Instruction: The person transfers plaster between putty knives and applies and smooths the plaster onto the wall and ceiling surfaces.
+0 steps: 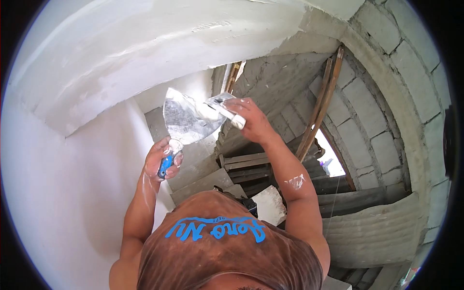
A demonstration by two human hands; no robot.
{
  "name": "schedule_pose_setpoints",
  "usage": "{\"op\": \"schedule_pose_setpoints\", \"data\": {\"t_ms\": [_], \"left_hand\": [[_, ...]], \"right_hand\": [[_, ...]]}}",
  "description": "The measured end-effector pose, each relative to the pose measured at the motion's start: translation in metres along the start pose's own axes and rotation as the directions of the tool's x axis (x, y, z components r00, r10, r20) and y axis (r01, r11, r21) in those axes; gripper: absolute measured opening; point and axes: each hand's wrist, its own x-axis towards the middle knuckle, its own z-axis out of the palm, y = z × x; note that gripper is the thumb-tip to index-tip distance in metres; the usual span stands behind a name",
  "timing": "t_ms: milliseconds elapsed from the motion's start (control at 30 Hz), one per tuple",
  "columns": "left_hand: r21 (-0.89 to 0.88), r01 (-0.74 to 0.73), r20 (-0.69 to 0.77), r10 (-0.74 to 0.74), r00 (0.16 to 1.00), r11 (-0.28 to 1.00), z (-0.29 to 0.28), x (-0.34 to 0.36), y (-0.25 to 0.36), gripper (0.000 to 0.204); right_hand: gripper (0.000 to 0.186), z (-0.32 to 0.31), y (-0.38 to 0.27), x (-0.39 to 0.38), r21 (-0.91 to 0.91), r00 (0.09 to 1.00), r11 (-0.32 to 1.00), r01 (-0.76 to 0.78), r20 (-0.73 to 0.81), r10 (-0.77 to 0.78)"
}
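Observation:
My left hand [159, 159] is closed around the blue handle of a broad putty knife [181, 118], its wide metal blade pointing up and smeared with white paste. In my right hand [251, 118] is a smaller plastering trowel [234, 118] with a whitish handle, gripped by the fingers. Its metal plate is beside the upper right edge of the putty knife's blade, where some white paste [207, 112] shows. Whether the two blades touch, I cannot tell. White smears mark my right forearm and left wrist.
A smooth white wall [92, 183] rises at left, and a partly plastered beam [145, 53] curves overhead. Bare block wall [367, 121] stands at right, with wooden poles [321, 104] leaning there. Corrugated sheets [372, 227] and wooden boards [249, 162] lie below, near concrete steps [198, 179].

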Motion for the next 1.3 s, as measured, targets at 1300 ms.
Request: {"op": "schedule_pose_setpoints", "data": {"t_ms": [1300], "left_hand": [[0.95,-0.134,0.274,0.547,0.791,-0.283,0.024,-0.017,0.026,0.043]], "right_hand": [[0.027,0.044,-0.07,0.028,0.887,0.683,-0.433,-0.162,0.418,0.599]]}}
